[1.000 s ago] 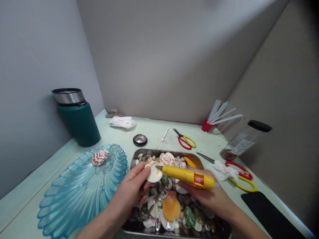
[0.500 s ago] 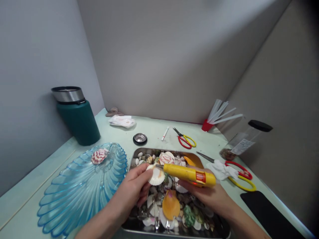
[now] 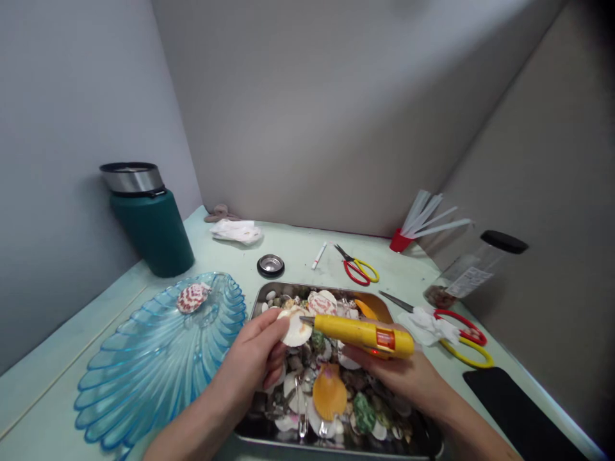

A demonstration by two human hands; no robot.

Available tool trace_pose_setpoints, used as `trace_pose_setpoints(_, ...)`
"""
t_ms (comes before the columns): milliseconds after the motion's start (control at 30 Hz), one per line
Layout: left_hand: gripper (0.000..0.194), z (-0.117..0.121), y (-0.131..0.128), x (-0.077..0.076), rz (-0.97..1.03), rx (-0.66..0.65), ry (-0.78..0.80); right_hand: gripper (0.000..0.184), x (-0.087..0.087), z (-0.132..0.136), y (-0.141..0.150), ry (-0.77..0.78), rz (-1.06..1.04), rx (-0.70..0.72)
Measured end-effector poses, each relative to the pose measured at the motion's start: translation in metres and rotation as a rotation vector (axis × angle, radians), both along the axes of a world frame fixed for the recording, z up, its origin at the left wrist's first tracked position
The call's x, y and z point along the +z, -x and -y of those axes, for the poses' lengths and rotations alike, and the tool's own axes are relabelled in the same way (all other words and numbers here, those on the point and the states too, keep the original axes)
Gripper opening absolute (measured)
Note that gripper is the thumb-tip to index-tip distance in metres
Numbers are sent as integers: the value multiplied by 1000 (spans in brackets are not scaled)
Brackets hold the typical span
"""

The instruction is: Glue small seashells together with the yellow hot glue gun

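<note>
Between the thumb and fingers of my left hand (image 3: 257, 352) is a white scallop shell (image 3: 295, 329), its inner side facing up. My right hand (image 3: 396, 374) grips a yellow hot glue gun (image 3: 362, 334) with a small red light showing. The gun's metal nozzle points left and lies over the shell; whether it touches cannot be made out. Beneath both hands stands a metal tray (image 3: 269, 442) full of mixed shells and stones, with an orange scallop shell (image 3: 329, 394) near its middle. My right hand covers part of the tray.
At left is a blue glass shell-shaped dish (image 3: 158, 371) bearing a red-and-white shell (image 3: 192, 298). Behind it stands a green bottle (image 3: 151, 230). Scissors (image 3: 356, 266), larger scissors (image 3: 464, 339) in tissue, a red cup (image 3: 400, 241) of glue sticks, and a jar (image 3: 461, 275) lie beyond.
My left hand has raised the shell slightly and tilted it, moving it a little left. The nozzle now reaches further from the shell's hinge edge, over its inner face.
</note>
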State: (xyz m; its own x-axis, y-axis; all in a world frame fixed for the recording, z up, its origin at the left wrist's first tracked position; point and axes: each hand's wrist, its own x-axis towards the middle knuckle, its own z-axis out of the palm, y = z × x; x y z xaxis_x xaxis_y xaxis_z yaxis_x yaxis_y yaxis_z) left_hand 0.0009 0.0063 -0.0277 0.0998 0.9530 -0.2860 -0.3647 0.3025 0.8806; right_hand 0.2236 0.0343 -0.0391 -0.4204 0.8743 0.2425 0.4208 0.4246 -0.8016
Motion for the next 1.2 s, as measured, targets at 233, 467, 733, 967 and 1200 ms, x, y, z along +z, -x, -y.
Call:
trace_pose_setpoints(233,26,1,0,1,32,0,16,9,4,2,0,-7,-10,1)
trace_pose_setpoints(467,27,-1,2,-1,-47,-105,43,10,3,0,1,-25,-8,-24)
trace_pose_setpoints(733,25,1,0,0,-135,-129,10,16,4,0,2,41,-44,-7)
trace_pose_setpoints(967,28,0,-1,-2,-173,-88,-11,19,7,2,3,58,-75,9)
trace_pose_setpoints(1200,27,1,-1,0,-42,57,-1,18,5,1,2,60,-66,2)
